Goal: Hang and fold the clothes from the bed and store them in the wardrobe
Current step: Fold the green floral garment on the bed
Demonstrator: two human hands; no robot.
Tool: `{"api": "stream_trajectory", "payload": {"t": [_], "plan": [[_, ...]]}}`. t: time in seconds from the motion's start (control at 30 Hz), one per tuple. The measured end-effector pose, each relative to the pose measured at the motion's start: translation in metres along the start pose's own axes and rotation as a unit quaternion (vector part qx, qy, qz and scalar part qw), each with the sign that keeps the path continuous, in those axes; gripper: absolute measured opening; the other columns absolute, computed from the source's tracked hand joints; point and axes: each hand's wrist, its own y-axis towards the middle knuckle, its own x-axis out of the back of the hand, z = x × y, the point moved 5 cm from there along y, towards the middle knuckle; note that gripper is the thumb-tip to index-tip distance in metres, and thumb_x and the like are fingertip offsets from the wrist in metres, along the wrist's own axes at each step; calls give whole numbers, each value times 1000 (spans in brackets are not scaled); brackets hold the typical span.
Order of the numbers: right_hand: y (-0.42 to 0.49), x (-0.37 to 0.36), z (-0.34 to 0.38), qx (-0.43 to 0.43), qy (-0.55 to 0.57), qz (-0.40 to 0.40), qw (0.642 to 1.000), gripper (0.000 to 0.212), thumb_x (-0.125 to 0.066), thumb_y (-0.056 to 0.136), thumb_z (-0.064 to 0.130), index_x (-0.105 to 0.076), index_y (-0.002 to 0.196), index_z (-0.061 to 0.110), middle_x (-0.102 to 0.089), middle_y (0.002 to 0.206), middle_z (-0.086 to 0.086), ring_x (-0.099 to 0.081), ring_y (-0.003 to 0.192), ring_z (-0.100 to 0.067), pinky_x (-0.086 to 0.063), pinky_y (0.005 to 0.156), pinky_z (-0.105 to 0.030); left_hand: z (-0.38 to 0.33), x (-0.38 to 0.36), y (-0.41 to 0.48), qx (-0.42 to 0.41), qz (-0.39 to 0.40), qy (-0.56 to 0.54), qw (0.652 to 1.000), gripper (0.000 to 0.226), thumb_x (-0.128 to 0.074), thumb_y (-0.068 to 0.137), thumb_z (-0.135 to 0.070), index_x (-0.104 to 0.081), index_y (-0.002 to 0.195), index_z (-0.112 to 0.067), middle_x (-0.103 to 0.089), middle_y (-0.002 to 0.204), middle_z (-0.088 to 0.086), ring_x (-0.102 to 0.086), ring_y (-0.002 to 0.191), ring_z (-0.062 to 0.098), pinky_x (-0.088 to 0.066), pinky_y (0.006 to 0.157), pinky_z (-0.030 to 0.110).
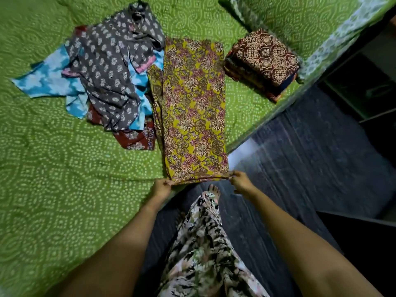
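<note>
A yellow floral garment (194, 108) lies flat and lengthwise on the green patterned bed (53, 179), folded into a long strip. My left hand (161, 186) pinches its near left corner and my right hand (240, 181) pinches its near right corner, at the bed's edge. Left of it lies a loose heap: a grey printed garment (111, 67) over a blue-and-white one (49, 80) and a dark red one (135, 139). A folded maroon patterned stack (262, 61) sits at the far right of the bed.
I stand on a dark floor (310, 157) at the bed's corner, my foot (214, 190) and my floral skirt (203, 243) below the hands. A green patterned pillow (300, 16) lies at the top right. Dark furniture (364, 86) stands right of the bed.
</note>
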Motion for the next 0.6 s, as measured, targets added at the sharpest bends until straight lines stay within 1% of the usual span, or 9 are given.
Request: {"api": "stream_trajectory", "payload": {"t": [0.07,0.1,0.17,0.23,0.27,0.33,0.4,0.47,0.6], "plan": [[-2,-7,2,-13,19,20,1000,19,-41,94,-6,-53,91,8,-46,71,-6,-39,52,-11,-29,43,-19,3,2,-2,44,-14,-38,998,15,-54,91,-4,-67,87,2,-64,97,18,-51,85,18,-33,66,26],[-3,-10,7,-21,51,24,998,17,-43,95,-2,-54,92,10,-46,71,-4,-43,54,-7,-34,47,-19,-1,3,-1,56,-16,-63,996,16,-53,92,-6,-65,83,-3,-62,94,18,-47,83,18,-31,60,27],[1,-21,19,-41,153,37,987,14,-43,99,9,-56,96,13,-53,83,-1,-51,74,-8,-42,69,-25,-14,4,0,75,2,-135,988,17,-48,95,-8,-63,99,-1,-59,99,12,-51,82,18,-33,56,24],[7,-31,39,-48,243,62,967,25,-38,102,18,-56,112,4,-62,104,-8,-56,96,-15,-39,91,-34,-33,6,2,91,33,-211,973,28,-45,98,-10,-54,122,0,-58,113,11,-58,97,22,-46,78,27],[10,-35,49,-45,275,74,958,29,-36,103,22,-56,112,2,-63,100,-16,-57,91,-16,-38,96,-38,-43,9,3,90,44,-233,967,31,-43,99,-11,-51,127,-1,-57,122,12,-57,107,24,-45,90,30],[16,-44,73,-37,300,97,948,29,-33,103,25,-50,84,12,-47,72,-6,-47,68,-11,-41,90,-42,-66,16,10,64,49,-246,966,33,-42,99,-12,-49,129,-1,-54,130,16,-56,111,25,-45,92,30],[22,-53,95,-35,312,109,943,32,-31,104,22,-42,74,15,-39,72,0,-45,72,-7,-43,90,-39,-84,23,19,45,42,-249,967,33,-40,99,-12,-48,129,-1,-53,132,16,-55,114,26,-45,93,30],[33,-60,117,-26,308,113,944,31,-29,104,21,-44,78,14,-38,71,-2,-47,94,-4,-35,105,-39,-98,27,31,37,33,-259,965,32,-40,99,-13,-49,128,-2,-54,132,16,-54,118,27,-43,95,30],[52,-74,162,-26,311,148,939,33,-28,104,24,-52,92,6,-41,73,0,-52,87,-16,-42,91,-32,-120,36,60,39,12,-270,962,29,-43,98,-14,-52,124,-4,-55,129,14,-56,113,25,-45,95,30]]}}
